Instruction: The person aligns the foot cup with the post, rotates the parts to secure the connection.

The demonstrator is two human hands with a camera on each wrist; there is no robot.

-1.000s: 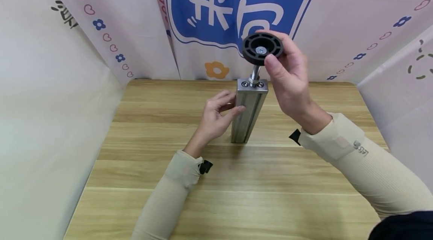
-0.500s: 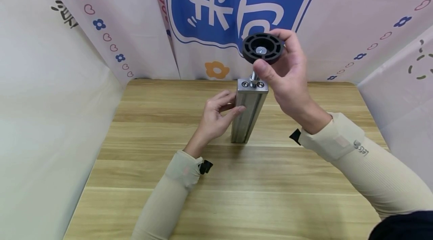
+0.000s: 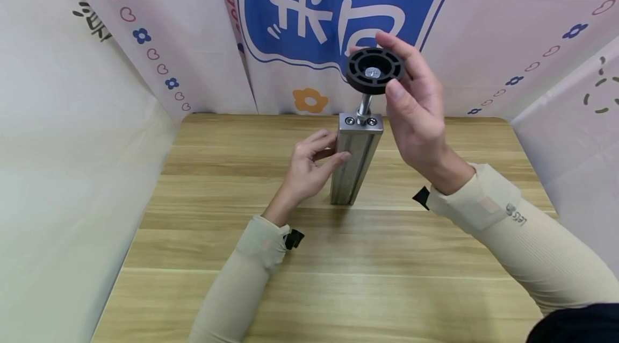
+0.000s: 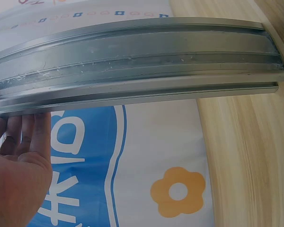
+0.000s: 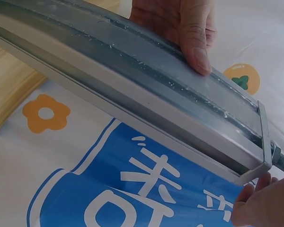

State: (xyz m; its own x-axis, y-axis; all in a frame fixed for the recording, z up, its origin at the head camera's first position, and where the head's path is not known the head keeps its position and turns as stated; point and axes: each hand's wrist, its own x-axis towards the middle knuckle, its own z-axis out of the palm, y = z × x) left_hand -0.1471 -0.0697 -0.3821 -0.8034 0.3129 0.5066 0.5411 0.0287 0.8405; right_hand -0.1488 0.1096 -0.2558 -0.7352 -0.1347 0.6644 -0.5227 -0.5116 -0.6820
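A grey metal profile [image 3: 355, 163] stands upright on the table, slots running along its length. Its top end plate [image 3: 360, 123] carries two screws and a threaded rod, topped by a round black levelling foot [image 3: 360, 85]. My left hand [image 3: 309, 168] holds the profile's upper part, thumb on the near face and fingers behind. Around the levelling foot curves my right hand [image 3: 418, 125], thumb tip at the near rim, index finger raised and another fingertip showing behind the far rim. In the right wrist view, a nut [image 5: 276, 152] sits beyond the end plate; the foot is out of that view.
The wooden table [image 3: 203, 278] ends at a printed fabric backdrop [image 3: 309, 85] just behind the profile. White fabric walls [image 3: 58, 144] rise at both sides. Small black pieces [image 3: 294, 238] stick out from both wrists.
My right thumb first slid across the foot's near rim to the left, then drew back right. The index finger has lifted away from the rim. Left hand and profile have stayed put.
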